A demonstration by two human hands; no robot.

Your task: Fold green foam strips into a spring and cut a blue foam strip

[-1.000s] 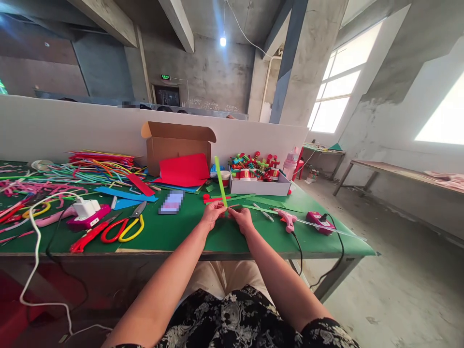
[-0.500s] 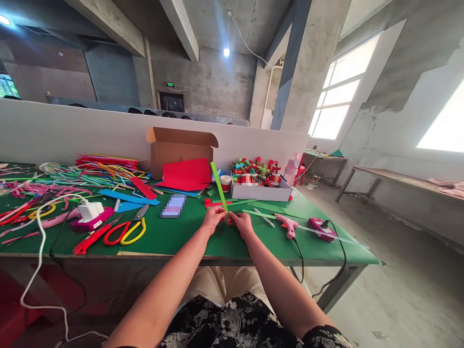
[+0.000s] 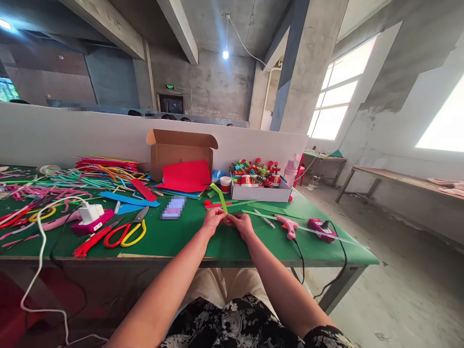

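Note:
A light green paper strip [image 3: 222,197] rises from between my fingertips, its upper end bent over to the left. My left hand [image 3: 213,220] pinches its lower end. Close beside it, my right hand [image 3: 240,224] is closed on the same end, thumb and fingers together. What the fingertips cover is hidden. Just beyond my hands lie a red strip [image 3: 218,205] and darker green strips [image 3: 277,209] on the green table. A pen [image 3: 266,219] and a pink glue gun [image 3: 289,225] lie to the right of my right hand.
Scissors [image 3: 126,232], a red-handled tool [image 3: 90,243] and a power adapter [image 3: 93,220] lie left, with piled pipe cleaners [image 3: 105,176] behind. A white box [image 3: 261,192] of small figures, a paper cup [image 3: 225,183] and a cardboard box [image 3: 181,145] stand behind. A corded socket block [image 3: 321,229] sits right.
The green strip stood straight and tall; now its upper part is bent over and its top sits lower. Both hands stay in nearly the same place.

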